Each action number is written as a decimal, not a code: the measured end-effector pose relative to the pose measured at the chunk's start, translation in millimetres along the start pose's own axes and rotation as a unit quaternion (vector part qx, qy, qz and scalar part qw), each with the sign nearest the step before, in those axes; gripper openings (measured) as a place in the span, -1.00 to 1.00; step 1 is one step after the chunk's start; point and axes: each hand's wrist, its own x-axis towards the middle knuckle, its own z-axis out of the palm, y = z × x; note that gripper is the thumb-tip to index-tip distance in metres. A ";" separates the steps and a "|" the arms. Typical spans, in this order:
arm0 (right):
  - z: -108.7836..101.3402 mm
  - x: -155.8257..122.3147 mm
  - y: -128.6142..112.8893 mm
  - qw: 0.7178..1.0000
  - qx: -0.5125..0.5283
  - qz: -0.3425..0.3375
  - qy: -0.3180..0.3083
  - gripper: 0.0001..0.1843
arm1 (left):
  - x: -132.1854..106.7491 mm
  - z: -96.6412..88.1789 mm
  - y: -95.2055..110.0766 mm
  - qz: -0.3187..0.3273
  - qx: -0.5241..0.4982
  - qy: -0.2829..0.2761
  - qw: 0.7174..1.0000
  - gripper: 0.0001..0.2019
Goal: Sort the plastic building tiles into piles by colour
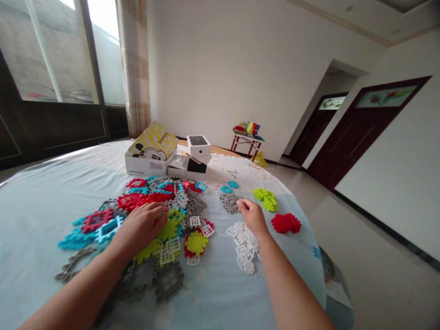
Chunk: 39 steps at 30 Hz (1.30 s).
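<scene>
Over a mixed pile of interlocking plastic building pieces, my left hand [146, 224] rests with its fingers slightly bent and apart, close to lime-green square pieces [169, 229]. Red pieces [144, 200] lie just beyond it, blue ones [77, 238] to its left, and grey frames [168, 280] nearer me. My right hand [252, 216] has thumb and fingers pinched at the edge of a small group of grey toothed pieces [229, 203]; anything between the fingertips is too hidden to name. Below that hand lies a heap of white window-shaped pieces [243, 240].
Lime-green pieces [266, 200] and red pieces [286, 223] form separate piles on the right. Two blue pieces [226, 189] lie farther back. Behind the big pile stand an open cartoon-printed box [146, 166] and a white phone box [199, 149]. The round table's cloth [220, 298] ends at the right.
</scene>
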 end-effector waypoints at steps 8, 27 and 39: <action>-9.8 5.6 39.4 0.996 0.018 0.069 0.057 -0.51 | 1.9 -9.3 10.7 0.038 -0.038 -0.010 0.998 -0.64; -34.8 -10.2 46.9 0.997 0.015 0.066 0.046 -0.60 | -12.4 -12.7 53.8 0.057 0.020 -0.191 0.980 -0.84; -37.1 -8.9 46.7 0.998 -0.007 0.037 0.042 -0.65 | -1.7 -7.3 51.7 0.059 -0.014 -0.095 0.994 -0.70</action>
